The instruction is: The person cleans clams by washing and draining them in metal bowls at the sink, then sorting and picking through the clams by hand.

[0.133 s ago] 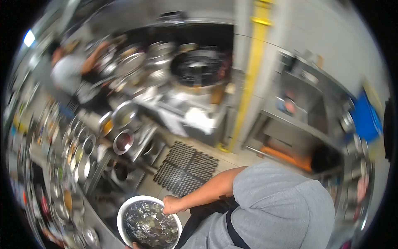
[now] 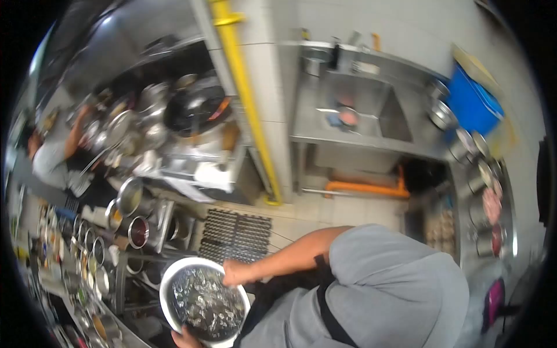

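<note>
A white bowl (image 2: 169,304) is held in front of my body, at the lower middle of the head view. It contains dark liquid with glistening pieces (image 2: 209,303) whose kind I cannot make out. On the bowl's upper right rim, my right hand (image 2: 236,272) is closed, with the arm stretched out from my grey sleeve. My left hand (image 2: 187,338) grips the lower left rim near the frame's bottom edge; part of it is cut off. Both hands carry the bowl between them.
Ahead is a steel sink (image 2: 371,110) with reddish items. A blue bin (image 2: 473,101) stands right of it. Left are a stove with a wok (image 2: 194,110), a co-worker (image 2: 55,162) and pots. A black mat (image 2: 235,235) lies on the floor; a yellow pipe (image 2: 246,87) runs upright.
My view has swung to the right, so the sink, stove and pipe sit further left. The bowl stays in both hands; more of my left hand shows.
</note>
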`<act>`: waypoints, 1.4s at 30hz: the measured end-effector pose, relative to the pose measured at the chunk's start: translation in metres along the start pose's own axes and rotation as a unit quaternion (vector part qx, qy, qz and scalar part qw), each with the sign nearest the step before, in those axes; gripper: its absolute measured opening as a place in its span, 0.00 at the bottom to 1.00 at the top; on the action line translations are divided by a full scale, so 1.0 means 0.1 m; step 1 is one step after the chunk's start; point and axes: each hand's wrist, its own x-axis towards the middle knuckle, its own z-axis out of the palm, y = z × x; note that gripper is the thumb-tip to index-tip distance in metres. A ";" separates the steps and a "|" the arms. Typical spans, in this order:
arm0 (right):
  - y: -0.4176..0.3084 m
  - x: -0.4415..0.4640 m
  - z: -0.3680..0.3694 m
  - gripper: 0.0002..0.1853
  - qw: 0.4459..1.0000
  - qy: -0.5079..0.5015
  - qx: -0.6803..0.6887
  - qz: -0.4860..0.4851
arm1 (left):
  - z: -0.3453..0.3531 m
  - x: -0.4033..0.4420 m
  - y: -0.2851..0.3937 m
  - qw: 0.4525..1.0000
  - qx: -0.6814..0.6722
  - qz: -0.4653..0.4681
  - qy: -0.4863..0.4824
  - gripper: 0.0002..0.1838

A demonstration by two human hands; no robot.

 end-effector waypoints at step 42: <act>2.71 -6.03 -6.68 0.18 0.613 0.588 -0.125 0.513 | 8.14 -4.27 7.14 0.563 -0.055 0.085 -0.820 0.27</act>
